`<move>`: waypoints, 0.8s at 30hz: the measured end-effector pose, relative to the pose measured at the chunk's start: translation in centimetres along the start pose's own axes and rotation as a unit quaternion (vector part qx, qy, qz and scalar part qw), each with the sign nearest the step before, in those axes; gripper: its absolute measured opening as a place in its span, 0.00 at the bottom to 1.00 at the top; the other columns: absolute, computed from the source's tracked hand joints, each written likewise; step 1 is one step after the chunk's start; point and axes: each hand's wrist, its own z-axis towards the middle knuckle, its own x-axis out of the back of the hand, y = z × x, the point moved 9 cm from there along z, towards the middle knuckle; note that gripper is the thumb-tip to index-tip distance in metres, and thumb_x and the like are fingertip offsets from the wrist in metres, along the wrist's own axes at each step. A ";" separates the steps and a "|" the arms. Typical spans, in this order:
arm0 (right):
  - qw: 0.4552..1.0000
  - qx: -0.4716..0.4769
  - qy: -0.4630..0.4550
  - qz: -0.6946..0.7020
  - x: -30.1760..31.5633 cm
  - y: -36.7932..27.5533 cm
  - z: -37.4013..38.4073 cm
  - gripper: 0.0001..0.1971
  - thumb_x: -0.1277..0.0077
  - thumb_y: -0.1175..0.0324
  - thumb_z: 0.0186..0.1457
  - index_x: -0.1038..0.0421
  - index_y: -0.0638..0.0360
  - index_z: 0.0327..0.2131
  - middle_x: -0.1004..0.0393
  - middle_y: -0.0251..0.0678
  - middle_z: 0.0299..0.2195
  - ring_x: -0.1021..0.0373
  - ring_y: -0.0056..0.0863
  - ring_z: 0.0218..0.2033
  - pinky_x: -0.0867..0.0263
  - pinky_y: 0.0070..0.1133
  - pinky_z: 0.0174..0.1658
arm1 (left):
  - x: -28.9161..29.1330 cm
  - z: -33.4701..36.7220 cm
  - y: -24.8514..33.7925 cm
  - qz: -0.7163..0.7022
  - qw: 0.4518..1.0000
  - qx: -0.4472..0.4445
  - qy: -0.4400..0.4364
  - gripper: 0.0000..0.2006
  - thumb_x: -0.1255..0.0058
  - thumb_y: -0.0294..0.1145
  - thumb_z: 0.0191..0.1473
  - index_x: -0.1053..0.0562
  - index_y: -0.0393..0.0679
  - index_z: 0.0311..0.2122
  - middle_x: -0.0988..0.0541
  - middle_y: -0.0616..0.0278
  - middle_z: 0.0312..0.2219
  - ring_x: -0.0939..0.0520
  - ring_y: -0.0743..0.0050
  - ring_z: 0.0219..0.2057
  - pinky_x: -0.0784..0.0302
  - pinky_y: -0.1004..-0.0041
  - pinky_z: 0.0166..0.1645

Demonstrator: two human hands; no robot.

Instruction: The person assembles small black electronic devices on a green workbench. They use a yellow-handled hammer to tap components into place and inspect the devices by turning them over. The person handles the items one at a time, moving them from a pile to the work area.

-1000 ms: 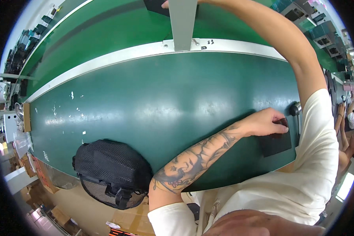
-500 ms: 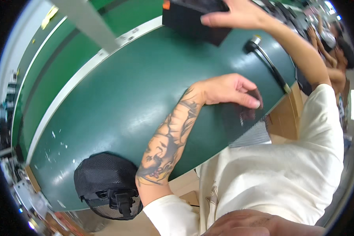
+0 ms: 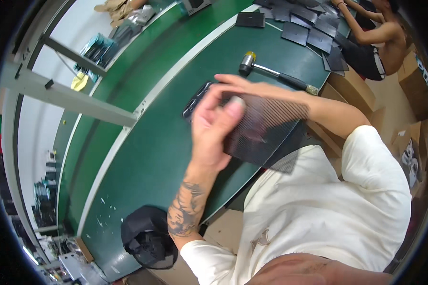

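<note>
My left hand [image 3: 209, 121] pinches a dark, see-through mesh sheet [image 3: 266, 135] between thumb and fingers. The sheet is raised and tilted above the green table, its lower corner over my shirt. Behind it, my right hand [image 3: 240, 85] reaches across from the right. One or two of its fingers stretch past the sheet's upper edge; the rest are hidden by the sheet and my left hand. A black object with a shiny rim [image 3: 195, 102] shows just beyond my left fingers; which hand touches it, if any, I cannot tell.
A mallet [image 3: 276, 73] with a yellow-tipped head lies beyond my hands. Several flat black panels [image 3: 314, 31] are spread at the far right, near another person [image 3: 380, 38]. A black mesh cap [image 3: 147, 232] sits near left. A metal post [image 3: 76, 102] slants over the table's far edge.
The view has swung. My left hand has lifted the mesh sheet from near the table edge. My right hand has come off the black box and in beside my left; the box's top no longer shows.
</note>
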 end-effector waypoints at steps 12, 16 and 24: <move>0.924 0.227 0.114 -0.284 6.7 -7.8 0.6 0.40 0.32 0.57 0.48 0.37 0.58 0.62 0.41 0.50 0.64 0.42 0.51 0.64 0.45 0.41 0.66 | 4.9 -1.4 4.7 0.009 0.942 -0.179 0.283 0.11 0.49 0.32 0.65 0.26 0.41 0.50 0.18 0.61 0.42 0.17 0.70 0.43 0.20 0.68 0.50; 0.943 0.241 0.044 -0.224 3.2 -6.2 2.4 0.43 0.29 0.56 0.43 0.37 0.55 0.62 0.42 0.54 0.63 0.42 0.57 0.63 0.46 0.45 0.66 | 6.4 -3.0 2.7 -0.017 0.934 -0.157 0.322 0.12 0.50 0.34 0.67 0.27 0.41 0.51 0.19 0.60 0.44 0.17 0.69 0.44 0.21 0.68 0.51; 0.969 0.169 -0.037 -0.173 1.2 -1.4 1.8 0.35 0.32 0.53 0.47 0.28 0.46 0.59 0.38 0.56 0.61 0.40 0.55 0.61 0.41 0.41 0.63 | 10.2 -9.4 1.6 0.139 0.861 -0.219 0.437 0.26 0.66 0.45 0.72 0.36 0.35 0.64 0.33 0.53 0.64 0.36 0.60 0.66 0.46 0.62 0.72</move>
